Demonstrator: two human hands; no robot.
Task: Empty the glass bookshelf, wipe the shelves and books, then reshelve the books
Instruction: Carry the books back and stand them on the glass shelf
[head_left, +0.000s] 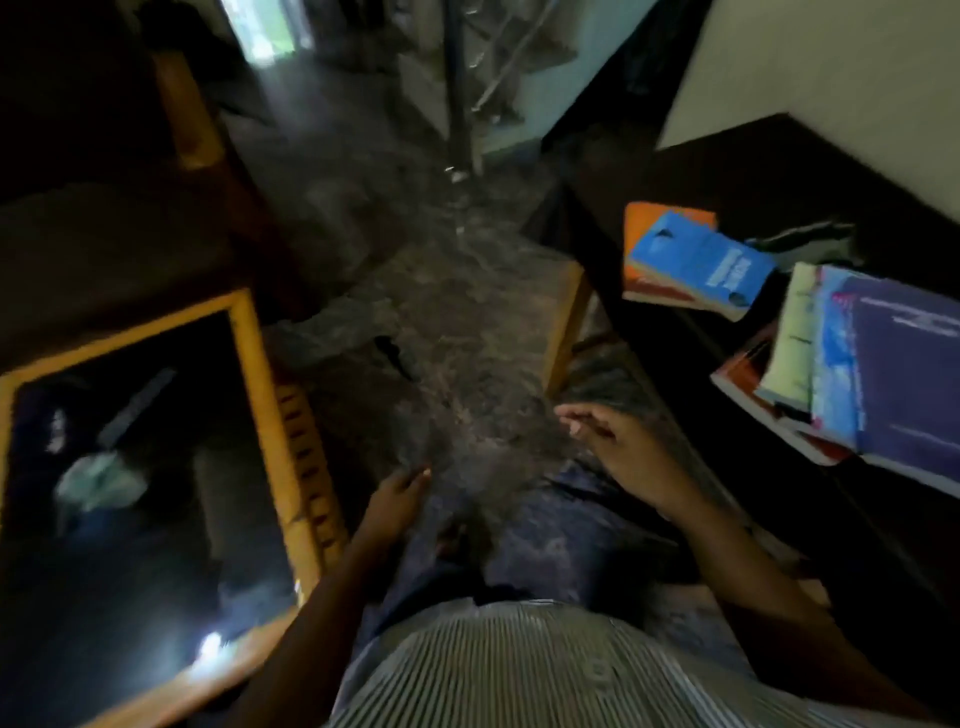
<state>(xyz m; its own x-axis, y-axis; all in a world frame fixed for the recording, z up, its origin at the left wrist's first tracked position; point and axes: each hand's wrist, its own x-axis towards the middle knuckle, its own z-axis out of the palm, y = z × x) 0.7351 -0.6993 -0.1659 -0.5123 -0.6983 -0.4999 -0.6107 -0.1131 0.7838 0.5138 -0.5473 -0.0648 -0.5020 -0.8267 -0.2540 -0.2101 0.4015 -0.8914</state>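
Dark stone floor runs straight ahead of me as an open lane, hemmed on the left by the glass bookshelf and on the right by the dark bench. At the far end of the lane stands a stair rail. The bookshelf's yellow wooden frame edge lies just beside my left forearm. Behind its glass I can make out only a pale greenish lump, too blurred to name.

On the bench, a blue book lies flat on an orange book near the left edge, its corner jutting out past the book under it. A second stack sits at the bench's near right, topped by a purple book, and its lower covers stick out unevenly toward me. A wooden leg drops from the bench's near-left corner to the floor.

My left hand hangs over my thigh, its fingers loosely straight and together, holding nothing. My right hand is raised off the bench's near edge, apart from both stacks. Its fingers are relaxed and slightly spread, pointing left, and they hold nothing. Bare floor shows between my two hands.
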